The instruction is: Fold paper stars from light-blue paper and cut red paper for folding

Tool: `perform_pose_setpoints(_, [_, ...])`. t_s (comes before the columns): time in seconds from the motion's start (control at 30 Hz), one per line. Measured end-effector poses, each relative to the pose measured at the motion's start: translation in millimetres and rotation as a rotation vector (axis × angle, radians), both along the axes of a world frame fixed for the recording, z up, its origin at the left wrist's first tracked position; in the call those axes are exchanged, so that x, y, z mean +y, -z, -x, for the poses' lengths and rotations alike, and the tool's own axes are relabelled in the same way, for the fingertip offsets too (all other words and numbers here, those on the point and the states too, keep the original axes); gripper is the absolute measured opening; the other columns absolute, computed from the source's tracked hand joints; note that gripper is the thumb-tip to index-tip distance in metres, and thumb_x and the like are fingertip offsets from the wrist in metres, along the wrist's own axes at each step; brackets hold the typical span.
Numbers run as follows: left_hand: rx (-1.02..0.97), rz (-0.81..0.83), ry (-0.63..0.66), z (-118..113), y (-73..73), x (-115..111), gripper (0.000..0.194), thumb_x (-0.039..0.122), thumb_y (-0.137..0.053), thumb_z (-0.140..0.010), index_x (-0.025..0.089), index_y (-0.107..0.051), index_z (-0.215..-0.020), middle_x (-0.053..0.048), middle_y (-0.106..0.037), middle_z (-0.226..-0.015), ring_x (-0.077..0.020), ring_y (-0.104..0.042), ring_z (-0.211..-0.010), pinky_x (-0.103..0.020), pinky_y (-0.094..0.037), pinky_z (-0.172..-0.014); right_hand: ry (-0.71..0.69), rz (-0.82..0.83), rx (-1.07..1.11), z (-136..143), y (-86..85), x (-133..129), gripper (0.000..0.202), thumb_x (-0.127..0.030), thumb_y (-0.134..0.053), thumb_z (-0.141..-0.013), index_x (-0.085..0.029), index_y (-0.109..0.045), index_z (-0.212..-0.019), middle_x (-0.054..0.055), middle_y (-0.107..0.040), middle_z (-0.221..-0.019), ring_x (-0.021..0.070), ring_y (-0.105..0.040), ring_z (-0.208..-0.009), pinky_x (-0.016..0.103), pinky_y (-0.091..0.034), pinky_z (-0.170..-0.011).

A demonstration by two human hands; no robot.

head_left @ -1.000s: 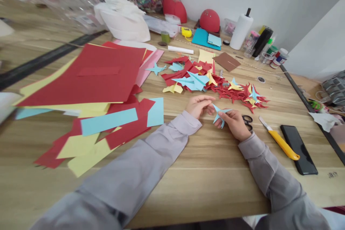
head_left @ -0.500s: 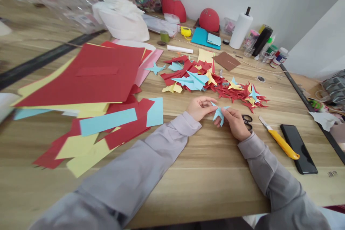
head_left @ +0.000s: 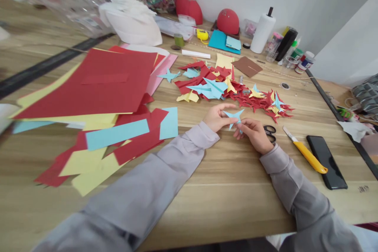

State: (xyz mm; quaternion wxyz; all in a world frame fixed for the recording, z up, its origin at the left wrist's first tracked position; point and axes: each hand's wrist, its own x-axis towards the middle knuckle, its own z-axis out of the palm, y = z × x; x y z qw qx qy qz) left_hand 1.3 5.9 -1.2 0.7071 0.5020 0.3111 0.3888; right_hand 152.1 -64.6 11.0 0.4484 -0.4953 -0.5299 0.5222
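Between my two hands is a small light-blue folded paper plane (head_left: 234, 115) with pointed wings. My left hand (head_left: 217, 117) pinches its left side between thumb and fingers. On its lower right end, the thumb and fingertips of my right hand (head_left: 253, 134) are closed. Just beyond my hands lies a heap of small red folded paper planes (head_left: 251, 103), mixed with yellow and blue ones. A larger light-blue paper plane (head_left: 210, 88) rests on top of the heap's left part. Black-handled scissors (head_left: 269, 133) lie right beside my right hand, partly hidden by it.
Large red paper sheets (head_left: 118, 86) are stacked at the left, with cut strips, including a blue strip (head_left: 118, 134), in front. At the right lie a yellow utility knife (head_left: 310, 156) and a black phone (head_left: 327, 163). A white roll (head_left: 262, 33) and bottles stand along the wall.
The blue paper plane has turned in my fingers, its wings now spreading toward the upper right. My right hand has shifted slightly down and left to its lower end.
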Motion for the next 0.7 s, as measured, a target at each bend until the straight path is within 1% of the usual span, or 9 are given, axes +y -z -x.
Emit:
perform_pose_setpoints(0.07, [0.004, -0.003, 0.002, 0.2, 0.5, 0.7, 0.070, 0.025, -0.084, -0.048, 0.011, -0.058, -0.112, 0.001, -0.067, -0.063, -0.0134, -0.063, -0.054, -0.026, -0.052, -0.056, 0.017, 0.001, -0.008, 0.4, -0.4, -0.5, 0.030, -0.046, -0.066, -0.076, -0.017, -0.063, -0.074, 0.001, -0.068, -0.061, 0.0110, -0.059, -0.050, 0.023, -0.045, -0.052])
perform_pose_setpoints(0.2, [0.025, -0.036, 0.027, 0.4, 0.5, 1.7, 0.067, 0.026, -0.084, -0.050, 0.011, -0.059, -0.110, 0.003, -0.065, -0.058, -0.0096, -0.056, -0.045, -0.022, -0.048, -0.048, 0.014, 0.012, -0.010, -0.5, -0.1, -0.9, 0.030, -0.046, -0.063, -0.078, -0.016, -0.064, -0.073, 0.001, -0.068, -0.060, 0.0112, -0.059, -0.050, 0.023, -0.044, -0.051])
perform_pose_setpoints(0.27, [0.025, -0.041, 0.049, 1.0, -0.3, 1.7, 0.066, 0.027, -0.083, -0.051, 0.011, -0.059, -0.110, 0.002, -0.065, -0.059, -0.0101, -0.057, -0.046, -0.022, -0.048, -0.046, 0.009, 0.011, 0.003, -1.4, 1.1, -0.8, 0.029, -0.045, -0.062, -0.078, -0.016, -0.065, -0.072, 0.001, -0.067, -0.058, 0.0115, -0.059, -0.049, 0.023, -0.044, -0.050])
perform_pose_setpoints(0.47, [0.014, -0.036, 0.078, 2.9, -3.7, 0.3, 0.068, 0.024, -0.083, -0.050, 0.012, -0.059, -0.112, 0.001, -0.065, -0.063, -0.0134, -0.062, -0.053, -0.023, -0.050, -0.049, -0.026, -0.003, 0.046, -4.4, 5.2, 0.3, 0.026, -0.040, -0.062, -0.079, -0.016, -0.068, -0.074, 0.002, -0.067, -0.058, 0.0124, -0.059, -0.050, 0.024, -0.044, -0.051])
perform_pose_setpoints(0.57, [0.015, -0.035, 0.069, 3.1, -4.2, -0.9, 0.069, 0.023, -0.083, -0.050, 0.012, -0.058, -0.113, 0.001, -0.065, -0.063, -0.0149, -0.064, -0.055, -0.025, -0.051, -0.052, -0.038, -0.006, 0.063, -4.9, 5.5, 0.3, 0.028, -0.042, -0.062, -0.079, -0.016, -0.068, -0.074, 0.002, -0.066, -0.057, 0.0125, -0.058, -0.050, 0.025, -0.045, -0.051])
perform_pose_setpoints(0.7, [0.018, -0.040, 0.079, 3.1, -3.4, -1.2, 0.070, 0.023, -0.083, -0.050, 0.012, -0.057, -0.114, 0.002, -0.064, -0.060, -0.0163, -0.065, -0.055, -0.025, -0.051, -0.052, -0.040, -0.023, 0.050, -4.2, 5.1, 0.1, 0.033, -0.048, -0.060, -0.080, -0.016, -0.066, -0.073, 0.002, -0.065, -0.056, 0.0120, -0.057, -0.048, 0.025, -0.045, -0.050])
